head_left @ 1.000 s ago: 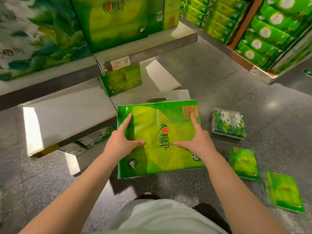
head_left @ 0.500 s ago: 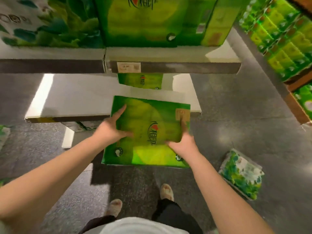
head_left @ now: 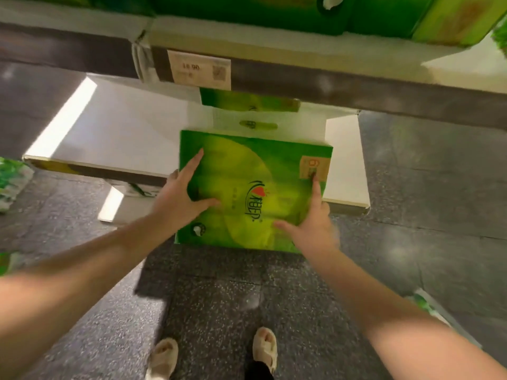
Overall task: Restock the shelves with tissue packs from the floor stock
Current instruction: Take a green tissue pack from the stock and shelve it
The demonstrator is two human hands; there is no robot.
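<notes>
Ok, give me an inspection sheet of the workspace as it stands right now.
Surface: white lower shelf, its left part bare; speckled grey floor below.
Job's things: large green tissue pack, far part over the shelf, near edge overhanging the floor; another green pack further back on the shelf.
Clutter: loose packs at the frame edges, left and lower right, blurred.
Grippers: left hand and right hand grip the pack's sides, thumbs and forefingers on its face.
Cables: nothing seen.
Surroundings: upper shelf stocked with green packs; price tag on its edge; sandalled feet.
</notes>
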